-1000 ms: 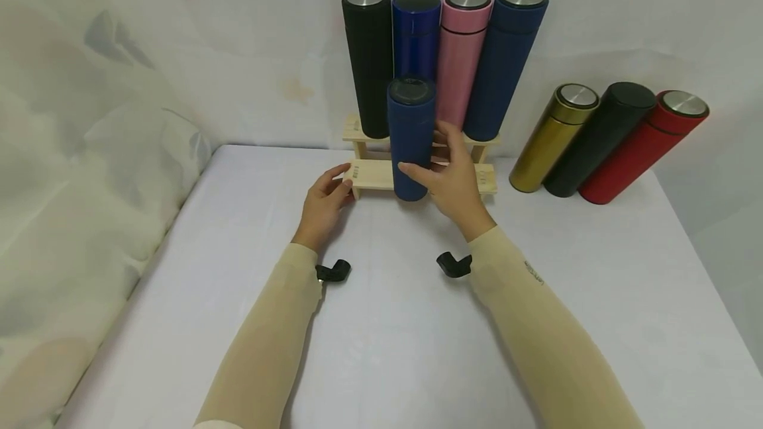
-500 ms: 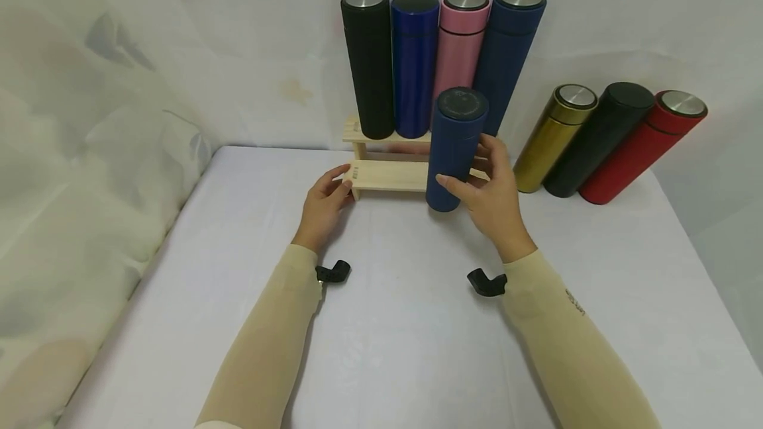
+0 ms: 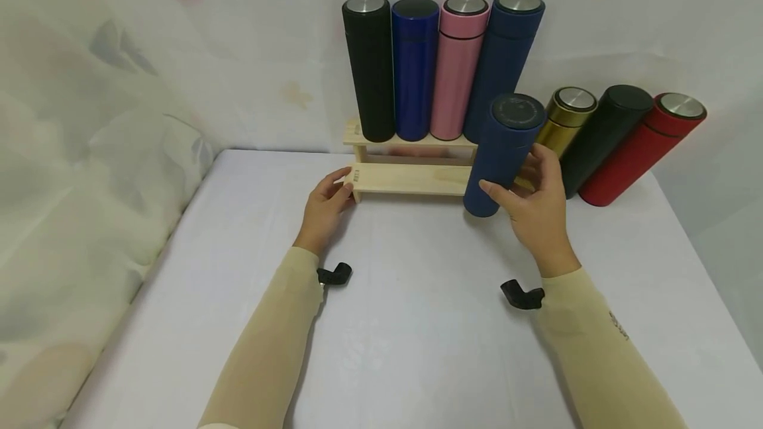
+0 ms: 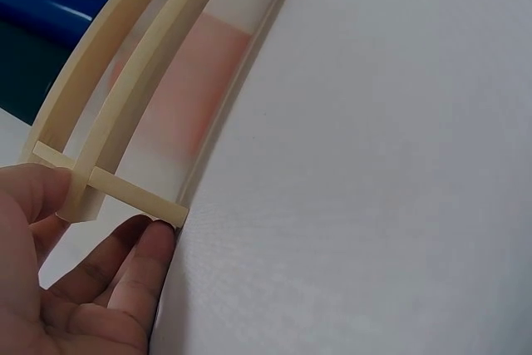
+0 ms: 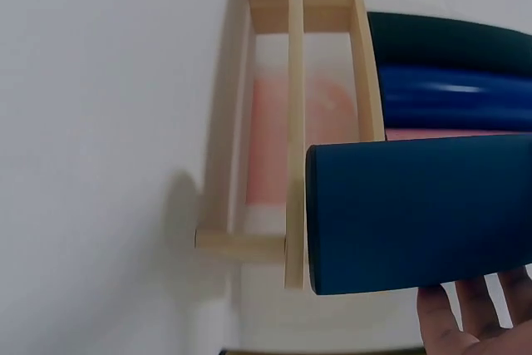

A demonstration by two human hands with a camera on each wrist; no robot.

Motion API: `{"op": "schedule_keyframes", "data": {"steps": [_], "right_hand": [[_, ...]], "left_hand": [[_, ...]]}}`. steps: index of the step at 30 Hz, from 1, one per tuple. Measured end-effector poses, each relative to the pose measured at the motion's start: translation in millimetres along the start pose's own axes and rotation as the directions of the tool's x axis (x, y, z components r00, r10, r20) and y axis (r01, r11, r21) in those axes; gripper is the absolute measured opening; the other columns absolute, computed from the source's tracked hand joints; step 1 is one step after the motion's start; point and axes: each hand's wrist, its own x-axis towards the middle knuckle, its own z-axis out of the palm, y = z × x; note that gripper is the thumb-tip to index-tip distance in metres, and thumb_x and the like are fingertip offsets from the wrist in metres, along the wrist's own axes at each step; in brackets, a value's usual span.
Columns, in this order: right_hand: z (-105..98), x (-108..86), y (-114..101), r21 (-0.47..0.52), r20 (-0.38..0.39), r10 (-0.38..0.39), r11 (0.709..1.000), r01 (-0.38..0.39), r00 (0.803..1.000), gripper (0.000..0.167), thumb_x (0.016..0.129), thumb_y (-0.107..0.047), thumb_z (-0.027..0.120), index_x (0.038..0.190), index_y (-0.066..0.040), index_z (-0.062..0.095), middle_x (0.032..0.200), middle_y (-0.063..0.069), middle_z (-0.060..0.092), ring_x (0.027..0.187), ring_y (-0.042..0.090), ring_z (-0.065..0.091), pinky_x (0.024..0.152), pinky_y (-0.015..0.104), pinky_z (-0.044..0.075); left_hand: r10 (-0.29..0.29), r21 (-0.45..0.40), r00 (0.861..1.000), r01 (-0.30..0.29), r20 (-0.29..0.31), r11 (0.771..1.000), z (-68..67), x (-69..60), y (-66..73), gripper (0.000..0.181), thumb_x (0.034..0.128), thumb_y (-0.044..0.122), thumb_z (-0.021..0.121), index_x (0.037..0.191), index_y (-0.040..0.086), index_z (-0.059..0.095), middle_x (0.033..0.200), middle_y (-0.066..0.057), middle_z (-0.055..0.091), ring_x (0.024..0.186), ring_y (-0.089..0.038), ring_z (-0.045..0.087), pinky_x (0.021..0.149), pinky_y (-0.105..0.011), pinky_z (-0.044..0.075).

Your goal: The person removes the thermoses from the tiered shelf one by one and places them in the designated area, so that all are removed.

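My right hand (image 3: 539, 214) grips a matte blue thermos bottle (image 3: 499, 167) with a dark lid, thumb in front and fingers round its right side. The bottle tilts slightly right at the right end of the two-tier wooden rack's lower plank (image 3: 411, 179). In the right wrist view, the base of the blue thermos bottle (image 5: 416, 214) is beside the plank (image 5: 295, 122); whether they touch, I cannot tell. At the rack's left end, my left hand (image 3: 324, 210) holds the lower tier. The left wrist view has the left hand's thumb and fingers (image 4: 137, 280) about the rack's leg (image 4: 137, 195).
On the upper tier stand black (image 3: 369, 71), glossy blue (image 3: 415, 71), pink (image 3: 459, 71) and dark blue (image 3: 503, 51) thermos bottles. Gold (image 3: 563, 121), dark (image 3: 608, 138) and red (image 3: 644, 147) ones stand on the table at right. A patterned cloth (image 3: 89, 184) hangs at left.
My right hand has carried the blue thermos bottle rightward along the lower tier, from the middle to its right end. It now partly covers the gold one. My left hand stays at the rack.
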Motion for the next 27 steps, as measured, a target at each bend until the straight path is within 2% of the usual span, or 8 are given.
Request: {"op": "schedule_keyframes", "data": {"steps": [6,10,13,16,20,24,27], "right_hand": [[-22.9,-5.0,7.5,-0.048,-0.071,0.012,0.999,-0.015,0.997,0.081,0.092,-0.002,0.089,0.158,-0.024,0.047,0.141,0.002,0.058,0.122,0.023,0.061,0.101,0.030,0.058],[-37.8,-8.0,11.8,-0.083,-0.127,0.075,0.993,-0.086,0.989,0.081,0.093,-0.008,0.089,0.159,-0.028,0.046,0.141,0.001,0.059,0.123,0.022,0.060,0.100,0.031,0.056],[-47.8,-8.4,14.9,-0.088,-0.167,0.104,0.989,-0.120,0.980,0.081,0.093,-0.008,0.089,0.158,-0.028,0.046,0.140,0.001,0.059,0.123,0.021,0.060,0.099,0.031,0.054],[-56.8,-7.0,16.3,-0.098,-0.198,0.102,0.988,-0.123,0.975,0.080,0.093,-0.007,0.089,0.158,-0.026,0.047,0.139,0.000,0.060,0.121,0.020,0.061,0.097,0.030,0.052],[-69.1,-3.1,14.0,-0.120,-0.239,0.105,0.983,-0.137,0.965,0.077,0.095,-0.009,0.087,0.158,-0.026,0.046,0.141,0.001,0.059,0.124,0.019,0.059,0.101,0.029,0.051],[-83.1,0.8,9.3,-0.082,-0.292,0.130,0.984,-0.161,0.947,0.075,0.095,-0.009,0.087,0.157,-0.027,0.048,0.143,0.002,0.059,0.125,0.019,0.058,0.102,0.029,0.048],[-95.0,2.1,6.9,0.046,-0.329,0.178,0.984,-0.173,0.927,0.076,0.091,-0.004,0.090,0.153,-0.024,0.052,0.137,0.005,0.060,0.119,0.020,0.059,0.091,0.024,0.053]], "left_hand": [[0.033,0.017,0.999,-0.033,0.002,0.999,1.6,-2.8,-1.0,0.041,0.1134,0.017,0.064,0.155,0.017,0.062,0.141,-0.019,0.062,0.127,-0.031,0.065,0.106,-0.039,0.057],[0.043,0.023,0.999,-0.043,0.001,0.999,2.1,-3.6,-1.2,0.041,0.1133,0.018,0.064,0.154,0.018,0.063,0.140,-0.018,0.062,0.127,-0.030,0.065,0.105,-0.037,0.058],[0.042,0.033,0.999,-0.042,0.000,0.999,1.8,-3.8,-1.6,0.040,0.1133,0.019,0.064,0.154,0.020,0.064,0.141,-0.017,0.062,0.127,-0.029,0.066,0.104,-0.036,0.058],[0.041,0.048,0.999,-0.041,-0.001,0.998,0.5,-4.1,-1.9,0.040,0.1134,0.021,0.064,0.154,0.022,0.064,0.141,-0.015,0.062,0.127,-0.028,0.066,0.104,-0.035,0.058],[0.048,0.058,0.999,-0.048,-0.003,0.997,-1.7,-3.5,-1.7,0.040,0.1133,0.021,0.064,0.154,0.022,0.064,0.141,-0.015,0.062,0.126,-0.028,0.066,0.104,-0.035,0.058],[0.055,0.050,0.998,-0.055,-0.003,0.997,-3.0,-2.9,-1.6,0.040,0.1129,0.021,0.065,0.153,0.022,0.064,0.140,-0.016,0.063,0.126,-0.029,0.066,0.104,-0.036,0.058],[0.052,0.048,0.999,-0.051,-0.007,0.998,-3.2,-2.7,-2.2,0.040,0.1127,0.020,0.065,0.153,0.022,0.065,0.141,-0.015,0.062,0.127,-0.029,0.065,0.104,-0.035,0.059]]}}
